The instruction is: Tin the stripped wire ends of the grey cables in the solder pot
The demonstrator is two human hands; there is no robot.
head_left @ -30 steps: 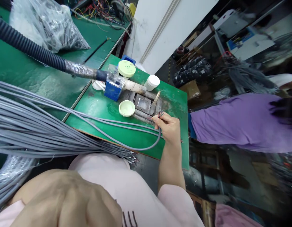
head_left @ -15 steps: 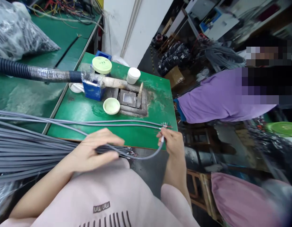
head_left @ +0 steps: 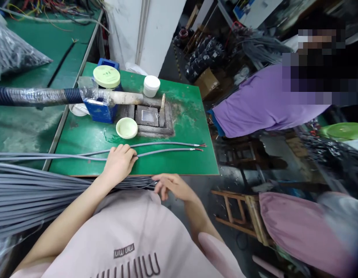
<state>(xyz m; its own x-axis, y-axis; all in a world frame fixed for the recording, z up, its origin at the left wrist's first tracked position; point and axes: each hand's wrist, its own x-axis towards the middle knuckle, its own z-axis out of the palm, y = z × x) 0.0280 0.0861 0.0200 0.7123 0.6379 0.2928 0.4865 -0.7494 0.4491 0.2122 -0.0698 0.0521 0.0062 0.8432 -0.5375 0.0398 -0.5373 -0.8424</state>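
Note:
A thick bundle of grey cables [head_left: 36, 189] runs from the left across my lap. Two single grey cables [head_left: 167, 147] lie on the green board [head_left: 179, 164], their stripped coloured tips pointing right. My left hand [head_left: 118, 162] rests on the board edge, fingers curled over these two cables. My right hand [head_left: 171, 186] sits just below the board edge at the tips of the bundle, fingers bent and pinching at the cable ends.
A metal solder pot [head_left: 151, 116] sits in the board, with a pale green dish [head_left: 127, 127], a white jar [head_left: 151, 85], a green-lidded jar [head_left: 106, 76] and a blue box [head_left: 99, 110] around it. A black corrugated hose [head_left: 31, 96] reaches over it. A person in purple [head_left: 263, 100] stands to the right.
My right hand let go of the cable tips it held at the board's right and moved down to the bundle's ends. My left hand moved up onto the two cables on the board.

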